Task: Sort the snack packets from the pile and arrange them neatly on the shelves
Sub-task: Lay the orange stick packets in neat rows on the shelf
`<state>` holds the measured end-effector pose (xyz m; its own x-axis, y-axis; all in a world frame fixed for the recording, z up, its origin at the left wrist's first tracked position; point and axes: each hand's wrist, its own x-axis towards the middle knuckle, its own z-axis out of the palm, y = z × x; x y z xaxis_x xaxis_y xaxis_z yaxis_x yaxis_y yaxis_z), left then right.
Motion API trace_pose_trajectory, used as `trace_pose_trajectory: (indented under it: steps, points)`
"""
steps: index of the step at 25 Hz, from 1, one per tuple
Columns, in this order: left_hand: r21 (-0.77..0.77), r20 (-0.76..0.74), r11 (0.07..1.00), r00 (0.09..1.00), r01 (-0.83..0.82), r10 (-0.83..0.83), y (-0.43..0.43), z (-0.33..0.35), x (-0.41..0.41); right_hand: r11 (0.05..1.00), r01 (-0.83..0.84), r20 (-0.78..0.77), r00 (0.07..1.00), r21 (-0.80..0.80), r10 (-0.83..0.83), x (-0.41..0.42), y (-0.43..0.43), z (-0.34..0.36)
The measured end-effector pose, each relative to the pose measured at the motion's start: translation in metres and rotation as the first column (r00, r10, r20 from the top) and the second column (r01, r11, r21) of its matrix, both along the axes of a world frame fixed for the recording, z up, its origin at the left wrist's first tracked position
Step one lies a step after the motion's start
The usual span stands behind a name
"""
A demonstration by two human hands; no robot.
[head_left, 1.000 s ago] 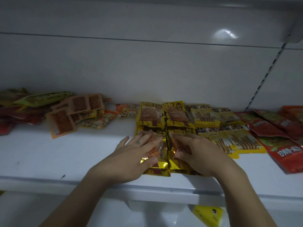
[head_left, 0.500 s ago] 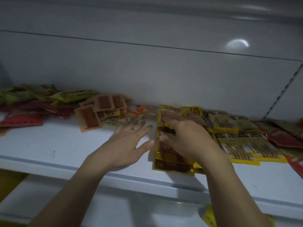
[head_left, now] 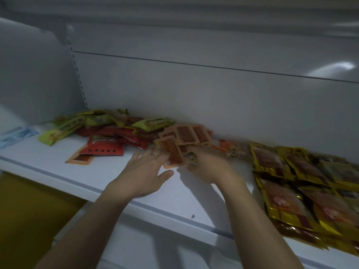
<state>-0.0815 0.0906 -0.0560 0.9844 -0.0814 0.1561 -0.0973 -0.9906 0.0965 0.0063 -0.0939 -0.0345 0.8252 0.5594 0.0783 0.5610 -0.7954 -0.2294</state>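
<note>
A person's two bare hands meet over a small heap of orange packets (head_left: 172, 154) lying on a white shelf (head_left: 58, 152). The left hand (head_left: 143, 171) has its fingers stretched flat against the nearest orange packet, grip released. The right hand (head_left: 206, 166) curls at that packet's other edge; blur hides whether its grip has closed on it. To the left of the orange packets sits the unsorted pile (head_left: 108, 131) of red and green packets. To their right, gold packets (head_left: 291, 181) already lie in overlapping rows. The step in hand seems to be gathering the orange packets. Next, they likely need squaring together and laying down beside the gold rows.
</note>
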Motion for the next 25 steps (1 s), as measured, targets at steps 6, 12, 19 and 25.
trace_pose_trajectory:
  steps: [6,12,19,25]
  points:
    - [0.078,0.083,0.993,0.994,-0.083,0.077,0.014,0.015,0.032,0.965,0.256,0.094,0.961,0.054,-0.260,0.050,0.044,0.006]
    - [0.001,-0.038,0.995,0.994,-0.103,0.103,0.007,0.011,0.065,0.938,0.345,0.010,0.938,0.043,-0.346,0.078,0.049,-0.001]
    - [-0.316,0.111,0.949,0.993,0.004,0.033,0.011,0.032,0.107,0.902,0.375,-0.002,0.924,0.216,-0.384,0.074,0.047,-0.015]
    - [-0.589,0.301,0.803,0.948,0.096,0.107,0.027,0.004,0.128,0.823,0.397,-0.131,0.917,0.407,-0.378,0.081,0.040,-0.012]
